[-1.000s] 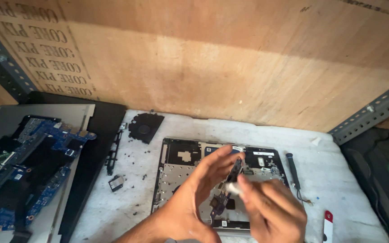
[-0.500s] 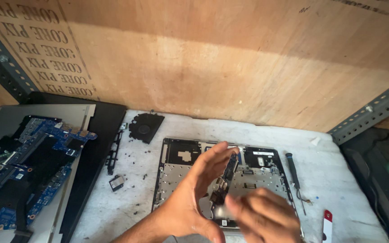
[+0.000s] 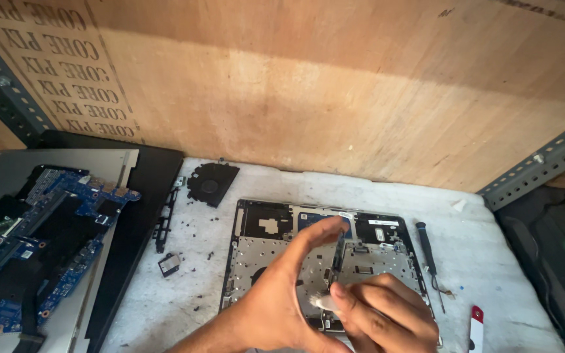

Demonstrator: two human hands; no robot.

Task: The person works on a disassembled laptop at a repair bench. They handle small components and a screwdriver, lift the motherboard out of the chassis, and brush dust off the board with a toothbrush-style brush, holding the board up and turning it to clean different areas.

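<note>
Plywood backed our bench, and a grubby white mat (image 3: 165, 307) covered it; from the head camera we saw the opened laptop shell (image 3: 256, 261) lying flat in the middle of the mat, just beyond both hands. Our left hand (image 3: 282, 301) had thumb and fingers spread apart, a thin dark strip (image 3: 338, 258) standing upright between them; whether the fingertips actually gripped it we could not tell. Our right hand (image 3: 380, 314) had its fingers pinched together on a small white wad (image 3: 325, 302), touching the strip's lower end. We judged the strip could bend or tear if the wad pushed too hard; it could also drop among the loose black bits on the mat. A screwdriver (image 3: 426, 248) lay beside the shell, a fan (image 3: 210, 183) behind it, a blue circuit board (image 3: 40, 242) well apart.
</note>
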